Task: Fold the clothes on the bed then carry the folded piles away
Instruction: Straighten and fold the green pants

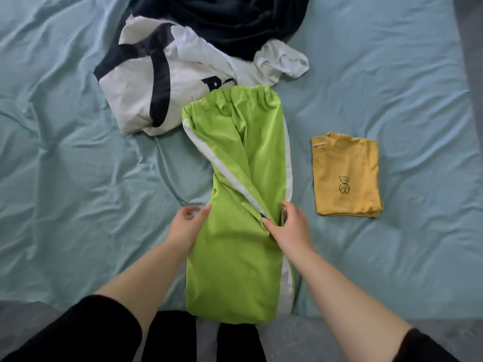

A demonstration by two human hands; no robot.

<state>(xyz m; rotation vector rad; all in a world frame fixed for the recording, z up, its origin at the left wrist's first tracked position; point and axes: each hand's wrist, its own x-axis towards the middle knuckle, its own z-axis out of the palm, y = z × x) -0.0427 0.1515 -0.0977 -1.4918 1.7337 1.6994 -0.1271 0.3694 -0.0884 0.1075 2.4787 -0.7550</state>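
Bed sheet (65,152): light blue, wrinkled, covers the whole view.

Far left-centre: white-and-black top (146,82), unfolded and crumpled, with part of a black letter print showing. Its near right edge is tucked under the trousers' waistband.

Far centre: dark navy garment (222,19), bunched, lying on the top's far side.

Centre: green trousers (235,257), white stripe down each side. They lie lengthwise, waistband far and legs near, with the hems hanging past the near edge of the bed. One leg is laid diagonally over the other.

Left hand (187,222): at the trousers' left edge about mid-length. Thumb is against the cloth and the fingers are curled just off it. Can't tell if it's actually gripping.

Right hand (290,227): on the right edge, opposite the left hand. Thumb and fingers pinch a fold of green cloth at the stripe.

Right: yellow shirt (346,176), folded flat with a small bear outline on it. It sits apart from the trousers, near the right hand.
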